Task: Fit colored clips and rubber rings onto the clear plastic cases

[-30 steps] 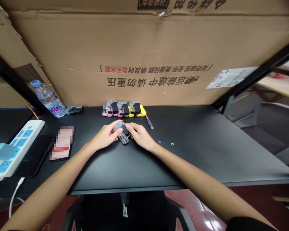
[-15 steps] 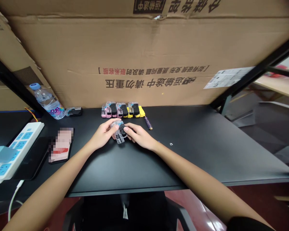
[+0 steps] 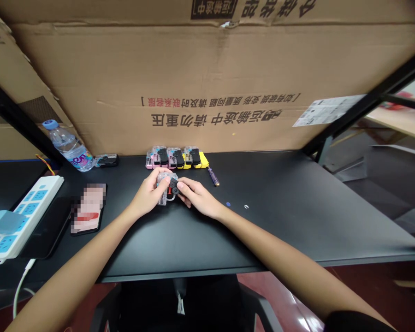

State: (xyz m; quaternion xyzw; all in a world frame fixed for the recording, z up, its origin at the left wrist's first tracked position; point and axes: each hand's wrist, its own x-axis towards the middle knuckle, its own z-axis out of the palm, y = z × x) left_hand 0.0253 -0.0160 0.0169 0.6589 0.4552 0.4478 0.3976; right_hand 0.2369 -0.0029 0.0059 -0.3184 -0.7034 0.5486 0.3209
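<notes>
Over the desk, a small clear plastic and black device (image 3: 163,196) is between my hands, a pale loop at its lower edge. My left hand (image 3: 148,192) is closed around its clear body, thumb on the front. My right hand (image 3: 200,199) pinches its black part (image 3: 174,185), which carries round dark discs. Something red shows beside that black part; whether it has come loose I cannot tell. Behind my hands, against the cardboard, stand several similar devices (image 3: 174,157) with pink or yellow parts. A purple-handled tool (image 3: 213,177) lies to their right.
On the desk (image 3: 263,240) lie a small blue disc (image 3: 228,204) and a small white piece (image 3: 246,206). To the left are a phone (image 3: 89,208), a white power strip (image 3: 24,216), a water bottle (image 3: 71,147) and another clear-and-black device (image 3: 107,160). Cardboard (image 3: 207,64) walls the back.
The device has turned in my hands. Its black part now sits toward my right fingers, and red shows beside it. The blue disc, mostly hidden by my right arm before, is now in plain view.
</notes>
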